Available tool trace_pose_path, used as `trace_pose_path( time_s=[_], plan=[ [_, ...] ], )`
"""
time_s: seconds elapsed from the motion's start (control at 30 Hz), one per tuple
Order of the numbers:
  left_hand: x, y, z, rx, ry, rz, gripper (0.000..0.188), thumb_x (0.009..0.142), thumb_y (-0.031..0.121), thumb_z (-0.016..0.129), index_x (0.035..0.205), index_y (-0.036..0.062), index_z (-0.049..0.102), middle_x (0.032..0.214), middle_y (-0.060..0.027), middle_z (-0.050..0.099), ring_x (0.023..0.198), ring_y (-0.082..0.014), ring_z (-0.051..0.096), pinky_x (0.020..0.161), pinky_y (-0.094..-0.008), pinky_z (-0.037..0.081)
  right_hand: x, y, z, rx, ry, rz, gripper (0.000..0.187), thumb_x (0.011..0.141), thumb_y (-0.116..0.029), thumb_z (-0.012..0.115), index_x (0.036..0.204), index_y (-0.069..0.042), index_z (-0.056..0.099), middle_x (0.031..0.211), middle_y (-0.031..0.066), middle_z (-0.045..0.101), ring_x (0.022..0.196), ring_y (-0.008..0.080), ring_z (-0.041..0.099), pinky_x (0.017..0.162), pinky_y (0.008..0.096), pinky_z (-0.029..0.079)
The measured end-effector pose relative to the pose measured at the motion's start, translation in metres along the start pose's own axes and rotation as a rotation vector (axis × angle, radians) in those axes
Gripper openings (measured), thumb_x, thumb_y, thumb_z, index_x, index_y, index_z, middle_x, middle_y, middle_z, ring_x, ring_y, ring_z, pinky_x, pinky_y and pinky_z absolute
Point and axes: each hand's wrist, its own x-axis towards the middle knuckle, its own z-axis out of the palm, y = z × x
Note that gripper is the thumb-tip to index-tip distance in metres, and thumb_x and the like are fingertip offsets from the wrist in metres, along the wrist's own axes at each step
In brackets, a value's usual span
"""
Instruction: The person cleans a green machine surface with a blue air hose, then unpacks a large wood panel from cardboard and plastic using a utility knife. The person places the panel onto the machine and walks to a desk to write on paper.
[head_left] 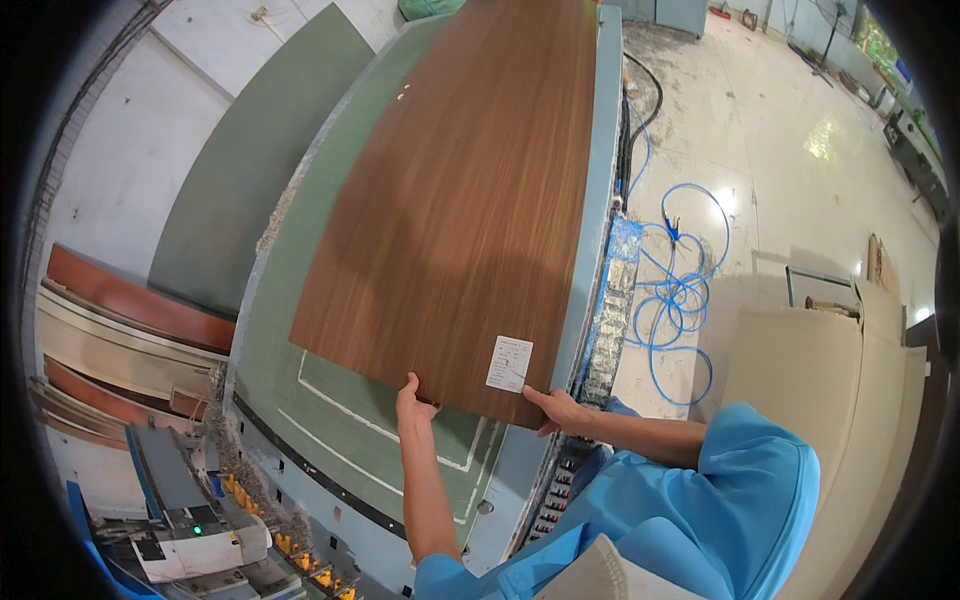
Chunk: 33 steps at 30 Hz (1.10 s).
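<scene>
A long brown wood-grain panel (460, 210) lies at a slant over the green bed (340, 395) of a large machine. My left hand (415, 396) grips the panel's near edge, thumb on top and fingers underneath, partly hidden. At the near right corner my right hand (556, 410) pinches the edge, its fingers beside a white printed label (509, 363) stuck on the panel. White grooves outline a rectangle on the bed below the near edge.
Left of the machine, a grey-green sheet (265, 165) leans by the wall, with brown and cream boards (130, 305) stacked nearer. A control unit (200, 545) stands at the lower left. Coiled blue hose (680, 290) lies on the floor to the right, near beige panels (800, 385).
</scene>
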Motion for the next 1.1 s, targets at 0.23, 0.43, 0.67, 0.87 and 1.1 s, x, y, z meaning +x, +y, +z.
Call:
trace_pose_path(
  time_s=[0.23,0.43,0.67,0.87,1.1],
  plan=[
    [0.017,-0.012,-0.013,-0.044,-0.005,-0.043,0.053,0.097,0.038,0.062,0.141,0.0118,0.048,0.147,-0.0114,0.047,0.132,-0.0363,0.045,0.103,-0.0621,0.036,0.003,0.005,-0.005,0.044,-0.051,0.122,0.093,0.089,-0.061,0.065,0.138,0.016,0.044,0.137,0.0262,0.051,0.111,0.0352,0.063,0.064,0.0392,0.064],
    [0.022,-0.028,-0.027,-0.034,-0.015,-0.038,0.053,0.098,0.039,0.059,0.142,0.0117,0.047,0.148,-0.0118,0.046,0.132,-0.0361,0.046,0.102,-0.0626,0.038,-0.006,0.015,-0.004,0.126,-0.110,0.074,0.092,0.089,-0.054,0.069,0.142,0.014,0.039,0.143,0.0262,0.046,0.118,0.0359,0.059,0.070,0.0412,0.064],
    [0.025,-0.027,-0.030,-0.035,-0.034,-0.102,0.054,0.099,0.040,0.057,0.144,0.0121,0.044,0.148,-0.0121,0.046,0.132,-0.0361,0.046,0.102,-0.0619,0.037,-0.010,0.017,-0.005,0.169,-0.067,0.142,0.091,0.088,-0.053,0.071,0.142,0.014,0.040,0.144,0.0281,0.044,0.116,0.0380,0.060,0.071,0.0415,0.064],
    [0.023,-0.031,-0.025,0.000,-0.006,-0.081,0.054,0.100,0.038,0.057,0.146,0.0124,0.042,0.149,-0.0123,0.044,0.132,-0.0367,0.045,0.103,-0.0620,0.036,-0.005,0.016,-0.007,0.178,-0.064,0.088,0.092,0.087,-0.054,0.072,0.141,0.014,0.041,0.143,0.0280,0.045,0.109,0.0382,0.062,0.069,0.0414,0.064],
    [0.013,-0.022,-0.021,-0.038,-0.047,-0.083,0.059,0.100,0.047,0.053,0.146,0.0127,0.041,0.151,-0.0140,0.041,0.136,-0.0367,0.041,0.105,-0.0637,0.034,-0.013,0.015,0.005,0.078,-0.020,0.031,0.092,0.089,-0.055,0.068,0.137,0.018,0.042,0.137,0.0270,0.050,0.107,0.0356,0.064,0.063,0.0400,0.065]
  ],
)
